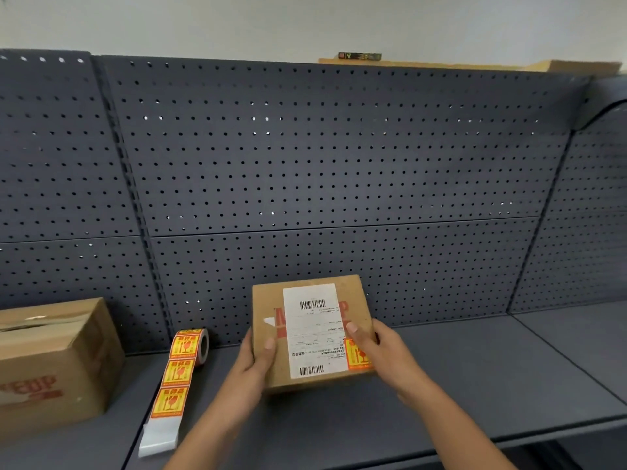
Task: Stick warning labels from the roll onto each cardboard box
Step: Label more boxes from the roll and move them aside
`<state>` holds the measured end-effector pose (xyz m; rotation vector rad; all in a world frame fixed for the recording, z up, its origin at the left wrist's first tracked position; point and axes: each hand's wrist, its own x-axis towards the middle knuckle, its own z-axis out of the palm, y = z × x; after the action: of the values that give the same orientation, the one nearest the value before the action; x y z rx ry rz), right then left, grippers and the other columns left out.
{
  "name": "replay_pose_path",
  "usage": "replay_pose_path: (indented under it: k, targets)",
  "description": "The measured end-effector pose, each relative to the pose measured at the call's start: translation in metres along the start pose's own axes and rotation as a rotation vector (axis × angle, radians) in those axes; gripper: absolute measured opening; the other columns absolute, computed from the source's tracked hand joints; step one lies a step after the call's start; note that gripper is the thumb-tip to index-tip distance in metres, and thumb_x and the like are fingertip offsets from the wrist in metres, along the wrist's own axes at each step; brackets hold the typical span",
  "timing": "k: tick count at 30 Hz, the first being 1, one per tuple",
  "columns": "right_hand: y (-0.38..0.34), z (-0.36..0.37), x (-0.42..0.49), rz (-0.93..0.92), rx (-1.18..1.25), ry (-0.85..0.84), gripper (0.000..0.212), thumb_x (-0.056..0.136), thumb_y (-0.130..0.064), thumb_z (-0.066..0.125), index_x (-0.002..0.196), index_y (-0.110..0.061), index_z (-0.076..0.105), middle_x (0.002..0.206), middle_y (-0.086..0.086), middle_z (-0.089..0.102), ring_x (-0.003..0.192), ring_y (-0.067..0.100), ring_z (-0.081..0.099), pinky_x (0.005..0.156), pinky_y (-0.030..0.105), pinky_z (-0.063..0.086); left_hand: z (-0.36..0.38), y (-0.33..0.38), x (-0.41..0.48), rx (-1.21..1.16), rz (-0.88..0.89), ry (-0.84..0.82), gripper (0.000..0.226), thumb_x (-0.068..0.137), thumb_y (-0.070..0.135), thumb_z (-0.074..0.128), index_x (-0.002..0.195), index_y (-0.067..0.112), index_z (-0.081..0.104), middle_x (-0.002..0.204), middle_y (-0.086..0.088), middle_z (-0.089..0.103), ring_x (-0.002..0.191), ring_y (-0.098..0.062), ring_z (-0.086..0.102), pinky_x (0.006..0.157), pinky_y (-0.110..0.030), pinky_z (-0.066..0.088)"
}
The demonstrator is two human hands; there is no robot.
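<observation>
Cardboard is seen in the middle, where a small box point(268, 300) is held over the front part of a dark shelf point(475, 361). It is tipped up so that its top can be looked at. Whether its bottom edge rests on the shelf cannot be told. A white paper slip point(310, 334) with bar codes is stuck on the top. A bright orange and yellow warning label point(356, 359) is stuck at the slip's lower right corner, partly on the slip. So this box looks done, and it is likely being checked or made ready to be put aside. The box is gripped on its left side by the left hand point(251, 362), with the thumb laid on top. The right side is gripped by the right hand point(383, 351), whose thumb is pressed down just above the warning label, perhaps to flatten it. To the left the roll point(195, 340) is stood on its edge by the wall point(339, 164) full of holes. A strip point(173, 388) of labels is left pulled out toward the front, so the next one can be peeled fast. Farther left a big box point(57, 361) is set on the shelf. No warning label is seen on the sides that show, so it is likely next.
</observation>
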<state>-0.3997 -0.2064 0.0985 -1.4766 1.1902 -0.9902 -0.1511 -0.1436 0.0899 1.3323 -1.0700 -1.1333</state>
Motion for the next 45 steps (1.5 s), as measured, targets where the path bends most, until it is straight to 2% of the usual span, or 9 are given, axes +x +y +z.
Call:
replay_pose_path:
  k: [3,8,12,16,21,26,31,36,45]
  targets:
    - [0.007,-0.007,-0.006,-0.053,0.05,-0.022,0.039,0.094,-0.031,0.074,0.128,-0.021,0.058,0.116,-0.008,0.078,0.107,0.009,0.074,0.084,0.027,0.061,-0.015,-0.01,0.0,0.037,0.054,-0.071,0.102,0.078,0.071,0.073,0.162,0.045,0.02,0.149,0.02,0.057,0.136,-0.004,0.056,0.122,-0.044,0.038]
    - [0.031,-0.008,-0.014,-0.071,0.024,-0.055,0.059,0.088,-0.016,0.081,0.136,-0.018,0.047,0.133,-0.003,0.067,0.122,0.008,0.066,0.094,0.029,0.058,-0.02,-0.04,-0.009,0.088,0.085,-0.052,0.077,0.101,0.006,0.061,0.159,0.04,0.022,0.146,0.023,0.055,0.133,0.011,0.05,0.113,-0.024,0.045]
    - [0.054,-0.004,-0.02,-0.033,0.011,-0.088,0.059,0.086,-0.012,0.083,0.131,-0.016,0.046,0.135,0.004,0.065,0.124,0.011,0.065,0.098,0.03,0.057,-0.023,-0.062,-0.015,0.049,0.023,-0.019,0.088,0.093,-0.016,0.061,0.141,0.054,0.035,0.14,0.024,0.06,0.133,0.006,0.052,0.112,-0.03,0.041]
    - [0.065,-0.007,-0.025,-0.025,0.062,-0.119,0.079,0.073,-0.026,0.093,0.134,-0.017,0.044,0.141,0.007,0.061,0.127,0.011,0.063,0.101,0.03,0.055,-0.024,-0.061,-0.017,-0.089,0.013,0.076,0.078,0.084,-0.021,0.053,0.135,0.038,0.051,0.138,0.015,0.063,0.128,-0.002,0.059,0.105,-0.034,0.048]
    - [0.043,-0.016,-0.031,-0.058,0.251,-0.13,0.094,0.069,-0.03,0.084,0.152,-0.029,0.038,0.15,-0.006,0.057,0.136,0.015,0.056,0.105,0.039,0.049,-0.03,-0.032,-0.011,-0.234,-0.019,0.218,0.056,0.095,-0.002,0.042,0.129,0.039,0.061,0.148,0.002,0.059,0.141,-0.018,0.051,0.122,-0.048,0.037]
    - [0.0,-0.011,-0.018,-0.121,0.249,0.116,0.072,0.076,-0.074,0.072,0.138,-0.04,0.058,0.141,-0.018,0.062,0.133,0.003,0.057,0.113,0.035,0.043,-0.016,0.014,-0.004,-0.203,0.009,0.339,0.028,0.104,0.042,0.045,0.126,0.043,0.062,0.148,0.008,0.057,0.139,-0.012,0.049,0.121,-0.046,0.038]
    - [-0.028,-0.004,0.016,-0.109,0.129,0.271,0.038,0.103,-0.033,0.061,0.139,-0.022,0.058,0.134,-0.007,0.062,0.124,0.012,0.058,0.097,0.029,0.05,0.0,0.042,0.009,-0.032,-0.076,0.238,0.052,0.108,0.037,0.044,0.157,0.022,0.038,0.146,-0.002,0.05,0.117,-0.014,0.047,0.092,-0.034,0.039]
    - [-0.027,-0.001,0.03,0.039,0.042,0.163,0.038,0.104,-0.028,0.059,0.142,-0.019,0.056,0.128,-0.003,0.063,0.113,0.012,0.061,0.081,0.024,0.051,0.008,0.047,0.01,-0.035,-0.197,0.219,0.036,0.104,0.038,0.057,0.136,0.022,0.051,0.11,-0.005,0.07,0.096,-0.02,0.067,0.068,-0.032,0.048]
    - [-0.019,0.003,0.021,0.149,0.229,0.107,0.022,0.102,-0.031,0.062,0.112,-0.017,0.074,0.103,0.006,0.08,0.096,0.023,0.074,0.073,0.03,0.051,0.011,0.039,0.009,-0.152,-0.225,0.233,0.028,0.102,0.037,0.06,0.125,0.021,0.06,0.105,-0.013,0.077,0.095,-0.032,0.075,0.079,-0.042,0.058]
